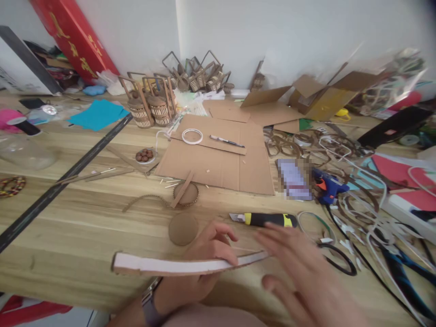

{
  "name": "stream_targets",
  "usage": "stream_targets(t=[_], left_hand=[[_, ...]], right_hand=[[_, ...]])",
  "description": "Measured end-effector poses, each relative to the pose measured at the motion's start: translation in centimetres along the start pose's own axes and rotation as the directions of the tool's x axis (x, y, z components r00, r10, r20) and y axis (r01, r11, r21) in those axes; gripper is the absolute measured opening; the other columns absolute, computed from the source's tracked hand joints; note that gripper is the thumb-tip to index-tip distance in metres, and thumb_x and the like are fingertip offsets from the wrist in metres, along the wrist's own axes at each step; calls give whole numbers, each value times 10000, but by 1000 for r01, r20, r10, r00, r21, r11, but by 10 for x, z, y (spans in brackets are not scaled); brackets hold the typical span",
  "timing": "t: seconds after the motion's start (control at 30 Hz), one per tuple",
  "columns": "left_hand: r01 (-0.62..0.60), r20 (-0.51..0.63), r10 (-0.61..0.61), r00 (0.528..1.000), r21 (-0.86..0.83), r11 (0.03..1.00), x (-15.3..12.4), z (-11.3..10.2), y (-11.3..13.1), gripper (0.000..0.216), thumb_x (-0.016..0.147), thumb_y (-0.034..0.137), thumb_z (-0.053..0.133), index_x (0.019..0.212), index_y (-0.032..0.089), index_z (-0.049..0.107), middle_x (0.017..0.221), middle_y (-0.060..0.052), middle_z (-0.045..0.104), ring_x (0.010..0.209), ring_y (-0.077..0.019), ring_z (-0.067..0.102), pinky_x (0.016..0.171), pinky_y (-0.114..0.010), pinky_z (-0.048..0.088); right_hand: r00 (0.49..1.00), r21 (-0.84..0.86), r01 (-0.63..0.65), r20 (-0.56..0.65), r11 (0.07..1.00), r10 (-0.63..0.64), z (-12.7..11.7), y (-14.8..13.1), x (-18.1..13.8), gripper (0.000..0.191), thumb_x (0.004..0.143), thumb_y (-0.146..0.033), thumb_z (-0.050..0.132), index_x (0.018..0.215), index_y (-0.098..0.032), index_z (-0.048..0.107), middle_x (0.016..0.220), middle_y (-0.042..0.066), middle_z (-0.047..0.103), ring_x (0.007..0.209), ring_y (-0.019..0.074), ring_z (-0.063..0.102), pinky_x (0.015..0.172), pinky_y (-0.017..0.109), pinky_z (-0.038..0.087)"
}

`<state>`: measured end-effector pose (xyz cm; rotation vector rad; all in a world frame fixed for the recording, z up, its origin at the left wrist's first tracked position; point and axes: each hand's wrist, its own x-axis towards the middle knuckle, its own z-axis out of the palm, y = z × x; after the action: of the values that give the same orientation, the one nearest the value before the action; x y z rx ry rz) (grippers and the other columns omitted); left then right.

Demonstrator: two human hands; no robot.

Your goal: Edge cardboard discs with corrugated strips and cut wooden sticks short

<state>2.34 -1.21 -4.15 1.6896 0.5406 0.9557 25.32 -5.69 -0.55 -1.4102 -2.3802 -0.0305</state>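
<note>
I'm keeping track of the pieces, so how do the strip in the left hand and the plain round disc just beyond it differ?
The strip is long, narrow and slightly curved, while the disc is round. The left hand holds the strip; the disc lies on the table. The strip shows a white face, the disc a brown one. Both show brown, the strip along its edge.

I see the left forearm (131, 314) slanting up from below, the left wrist (168, 290) leading into the left hand (203, 245), its fingers (224, 251) curled inward in a grip. Opposite, the right hand (303, 268) is motion-blurred, palm facing inward, fingers stretched out toward the left, thumb (275, 287) spread apart below them.
</note>
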Motion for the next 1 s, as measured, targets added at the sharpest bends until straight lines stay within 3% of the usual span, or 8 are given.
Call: stream_targets(t=[0.03, 0.17, 0.33, 0.5, 0.7, 0.77, 0.87, 1.0], left_hand=[[8, 10, -8, 1000, 7, 1000, -1, 1, 0, 228, 1034, 301, 392, 978, 239, 604, 1165, -94, 521, 931, -186, 578, 855, -340, 456], [138, -15, -139, 990, -51, 989, -8, 3, -1, 179, 1020, 313, 450, 985, 223, 600, 1152, -102, 532, 1065, -224, 551, 876, -336, 456], [202, -102, -286, 953, -492, 847, -18, 3, -9, 225, 984, 423, 539, 971, 206, 595, 1027, -55, 607, 661, -90, 557, 630, -228, 463], [261, -293, -480, 827, -556, 789, -15, 1, -10, 341, 920, 504, 618, 945, 165, 642, 946, -76, 688, 650, -122, 609, 598, -242, 497], [529, -253, -597, 761, -291, 797, -12, -1, -5, 493, 915, 590, 545, 1076, 134, 643, 746, -56, 690, 651, -183, 644, 620, -287, 522], [588, -236, -607, 759, -154, 794, -12, -1, -5, 460, 964, 555, 445, 974, 145, 654, 718, -53, 673, 614, -179, 620, 571, -271, 480], [587, -246, -545, 802, 155, 794, -10, -4, -4, 449, 997, 446, 373, 677, 193, 561, 622, -30, 599, 576, -170, 551, 556, -268, 383], [515, -215, -468, 857, 379, 769, -6, -4, -3, 402, 990, 377, 353, 624, 228, 427, 564, 12, 484, 559, -171, 485, 572, -280, 309]], right_hand=[[998, 72, 49, 30, 996, -52, 9, -11, 7, 362, 995, -431, 459, 1267, -215, 560, 1107, 99, 719, 1037, 264, 677, 866, 399, 539], [996, 175, -82, 46, 981, 75, 47, -31, 15, 313, 1052, -301, 307, 1032, -213, 606, 794, 27, 704, 648, 174, 679, 555, 271, 512], [992, -98, -29, 116, 995, 41, 53, -12, -4, 331, 1057, -349, 287, 1061, -215, 589, 807, 30, 691, 671, 195, 685, 536, 293, 491], [998, -237, -33, 53, 971, 47, 40, 15, -34, 330, 1054, -338, 304, 1108, -191, 595, 843, 51, 706, 744, 211, 688, 627, 321, 499], [999, -299, -50, -34, 953, 42, 25, 33, -54, 292, 1029, -266, 319, 1104, -177, 588, 805, 50, 683, 716, 224, 636, 719, 364, 462], [998, -311, -50, -40, 949, 40, 20, 38, -58, 279, 1015, -268, 344, 1113, -175, 588, 802, 57, 675, 706, 234, 616, 718, 378, 446], [998, -341, -58, -29, 938, 52, 14, 44, -60, 280, 993, -303, 386, 1117, -181, 605, 790, 66, 664, 701, 257, 597, 680, 392, 416], [997, -342, -70, -53, 937, 55, 12, 36, -44, 370, 1004, -409, 352, 1140, -199, 625, 880, 98, 703, 778, 294, 631, 716, 437, 417]])
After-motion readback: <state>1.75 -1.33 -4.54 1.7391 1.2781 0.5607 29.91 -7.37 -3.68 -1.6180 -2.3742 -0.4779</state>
